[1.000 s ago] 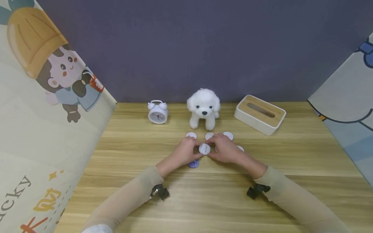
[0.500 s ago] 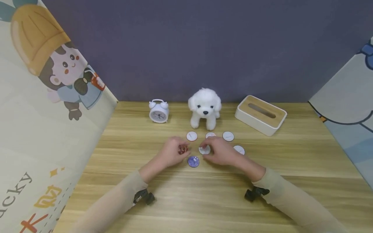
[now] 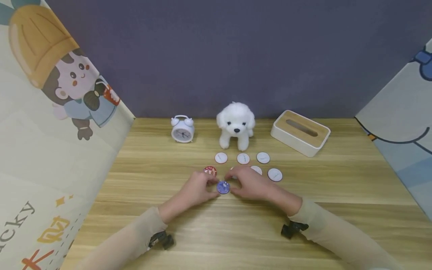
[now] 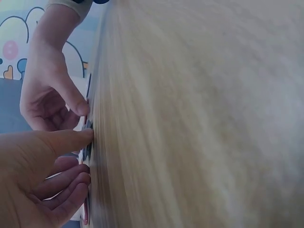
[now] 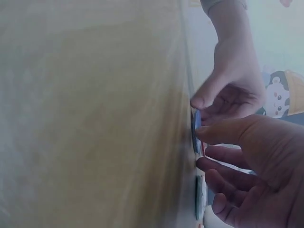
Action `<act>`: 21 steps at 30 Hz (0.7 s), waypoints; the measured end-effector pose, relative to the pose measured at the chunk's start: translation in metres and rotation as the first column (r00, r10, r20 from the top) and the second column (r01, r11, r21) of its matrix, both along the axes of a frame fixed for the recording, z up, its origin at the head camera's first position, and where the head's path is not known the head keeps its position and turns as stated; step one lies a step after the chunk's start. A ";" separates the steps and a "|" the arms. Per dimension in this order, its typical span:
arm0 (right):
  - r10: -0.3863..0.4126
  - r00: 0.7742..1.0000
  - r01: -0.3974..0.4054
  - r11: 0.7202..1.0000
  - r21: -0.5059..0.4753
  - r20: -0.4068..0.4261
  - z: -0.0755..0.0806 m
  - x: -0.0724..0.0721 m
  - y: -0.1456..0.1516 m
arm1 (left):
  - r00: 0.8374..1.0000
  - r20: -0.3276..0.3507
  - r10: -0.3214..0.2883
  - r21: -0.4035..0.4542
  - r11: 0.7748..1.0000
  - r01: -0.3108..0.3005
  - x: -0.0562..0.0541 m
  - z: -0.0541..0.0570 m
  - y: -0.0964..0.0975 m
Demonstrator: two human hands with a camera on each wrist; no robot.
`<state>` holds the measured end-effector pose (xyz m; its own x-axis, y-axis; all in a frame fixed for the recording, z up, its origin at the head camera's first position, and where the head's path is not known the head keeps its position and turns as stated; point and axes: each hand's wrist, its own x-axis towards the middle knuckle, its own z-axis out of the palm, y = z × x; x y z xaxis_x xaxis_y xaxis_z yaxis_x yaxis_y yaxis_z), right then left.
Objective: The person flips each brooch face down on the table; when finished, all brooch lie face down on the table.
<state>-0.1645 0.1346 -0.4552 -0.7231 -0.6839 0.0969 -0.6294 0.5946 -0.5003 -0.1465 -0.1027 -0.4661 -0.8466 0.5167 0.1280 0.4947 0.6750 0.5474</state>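
A purple button badge (image 3: 223,187) lies face up on the wooden table. My left hand (image 3: 194,189) holds its left edge between thumb and fingers. My right hand (image 3: 253,182) curls its thumb and index finger about the opposite edge. In the right wrist view the badge, edge-on, appears as a thin blue rim (image 5: 196,126) by both thumbs. Just beyond my left fingers a red badge (image 3: 210,171) lies face up, partly covered. White-backed badges lie beyond the right hand, among them a far left one (image 3: 221,158) and a right one (image 3: 275,174); the hand hides part of some.
At the back of the table stand a white alarm clock (image 3: 182,129), a white plush dog (image 3: 236,125) and a tissue box (image 3: 300,133) with a wooden top. A dark wall (image 3: 236,52) rises behind them; printed panels flank the table.
Both hands have left a white-backed badge and come nearer, to the purple one. Half a second ago the left hand held the red badge; now that badge lies on the table.
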 end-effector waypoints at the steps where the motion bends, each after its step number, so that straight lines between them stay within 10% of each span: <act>1: 0.009 1.000 -0.009 1.000 -0.002 -0.003 0.000 0.001 -0.001 | 1.000 -0.001 -0.002 0.008 1.000 0.002 0.000 0.000 0.001; 21: -0.134 0.980 0.163 0.965 -0.207 0.148 0.009 -0.005 0.006 | 1.000 0.025 0.010 0.290 0.957 -0.017 -0.010 0.009 -0.003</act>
